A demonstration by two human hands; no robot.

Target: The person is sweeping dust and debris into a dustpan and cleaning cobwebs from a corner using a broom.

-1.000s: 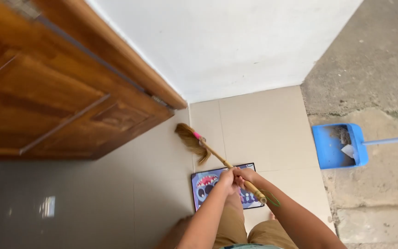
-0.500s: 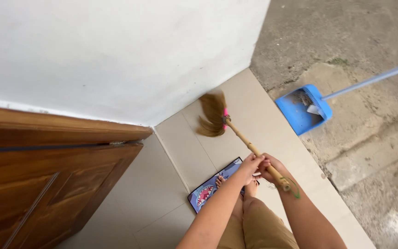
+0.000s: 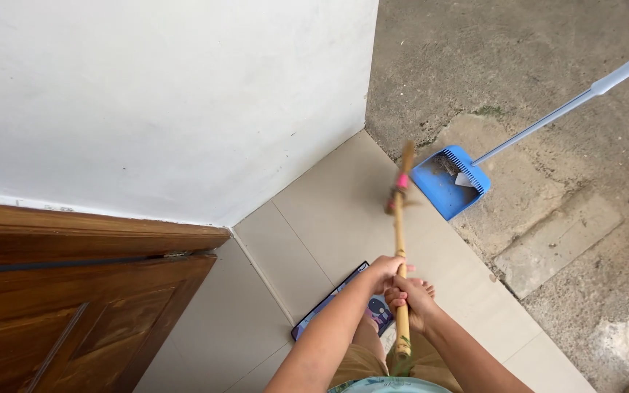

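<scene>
Where the view begins at the left, a brown wooden door [image 3: 67, 306] fills the lower corner, with a white wall [image 3: 169, 94] above it running to the corner of the building. Pale floor tiles [image 3: 329, 211] spread out from the foot of the wall, and a small printed mat [image 3: 329, 309] lies on them near the person's bare feet. Just above the mat, the left hand [image 3: 385, 271] is closed around a bamboo broom handle [image 3: 400, 233], and the right hand [image 3: 413, 302] is wrapped tight around the same handle just below it, the two hands touching. The handle runs nearly straight up the picture from the hands; its brush end [image 3: 402, 171], bound with a pink band, is blurred and sits just beside a blue dustpan [image 3: 449, 182]. The dustpan rests at the edge of the tiles on rough grey concrete [image 3: 547, 109], some dirt inside it, and its long pale handle [image 3: 569, 102] slants to the upper right.
</scene>
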